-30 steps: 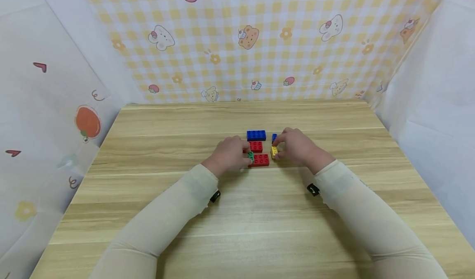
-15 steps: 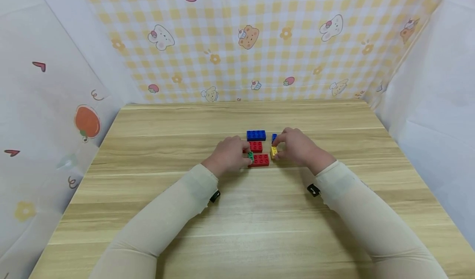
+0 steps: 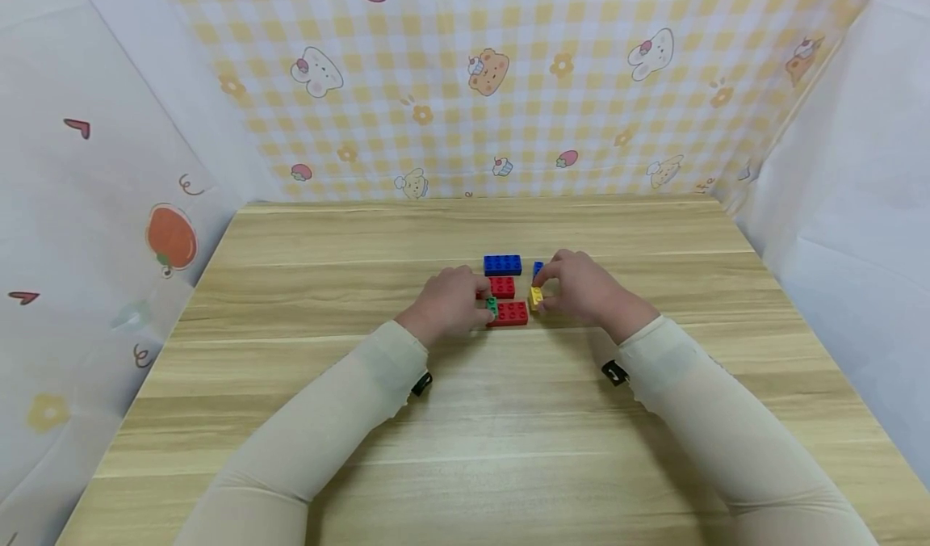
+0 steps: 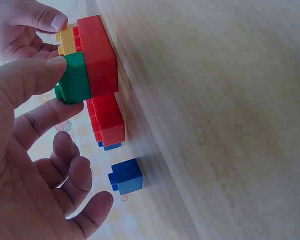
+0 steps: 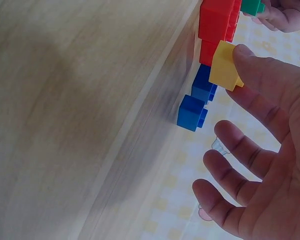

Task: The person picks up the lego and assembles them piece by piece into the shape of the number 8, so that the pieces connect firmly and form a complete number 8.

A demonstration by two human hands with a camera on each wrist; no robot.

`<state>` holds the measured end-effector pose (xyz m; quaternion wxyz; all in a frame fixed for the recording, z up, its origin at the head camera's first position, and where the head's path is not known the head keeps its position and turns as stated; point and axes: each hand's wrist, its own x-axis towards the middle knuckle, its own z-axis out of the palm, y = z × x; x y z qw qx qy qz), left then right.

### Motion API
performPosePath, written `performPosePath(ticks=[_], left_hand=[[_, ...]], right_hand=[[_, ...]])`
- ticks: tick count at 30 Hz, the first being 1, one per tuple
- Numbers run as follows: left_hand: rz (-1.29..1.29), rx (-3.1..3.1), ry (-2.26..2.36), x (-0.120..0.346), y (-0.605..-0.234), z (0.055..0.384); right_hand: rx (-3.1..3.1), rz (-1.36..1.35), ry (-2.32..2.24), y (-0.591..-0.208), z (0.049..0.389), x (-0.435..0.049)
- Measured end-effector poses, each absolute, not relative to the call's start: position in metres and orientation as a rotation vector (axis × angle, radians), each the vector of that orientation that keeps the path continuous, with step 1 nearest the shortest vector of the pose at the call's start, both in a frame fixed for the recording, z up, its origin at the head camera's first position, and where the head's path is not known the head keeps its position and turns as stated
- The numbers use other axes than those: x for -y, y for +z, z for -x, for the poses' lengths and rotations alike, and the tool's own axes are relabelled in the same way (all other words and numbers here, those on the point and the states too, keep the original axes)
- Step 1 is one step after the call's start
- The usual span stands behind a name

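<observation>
In the head view, my left hand reaches in from the left. Its thumb and index finger pinch a small green toy brick, set on the left end of a long red brick. Another red brick lies just behind, partly covered by the left fingers. To the right, my right hand pinches a small yellow brick between thumb and index finger, beside the long red brick's right end. Its other fingers are spread loosely in the right wrist view. The yellow brick sits slightly tilted there.
A long blue brick lies behind the red ones. To its right is a small blue brick, partly hidden by the right hand. The wooden tabletop ends at a checked cloth at the back.
</observation>
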<state>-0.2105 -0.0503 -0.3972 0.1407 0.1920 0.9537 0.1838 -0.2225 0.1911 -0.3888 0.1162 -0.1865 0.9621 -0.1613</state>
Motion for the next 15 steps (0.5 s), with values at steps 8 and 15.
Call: performPosePath(ticks=[8, 15], left_hand=[[-0.565, -2.759, 0.534, 0.0508, -0.3976, 0.2111], [-0.558, -2.765, 0.53, 0.0502, -0.3975, 0.2107]], right_hand=[[-2.815, 0.558, -0.485, -0.3874, 0.2208, -0.1906], [-2.813, 0.575, -0.493, -0.387, 0.2195, -0.1899]])
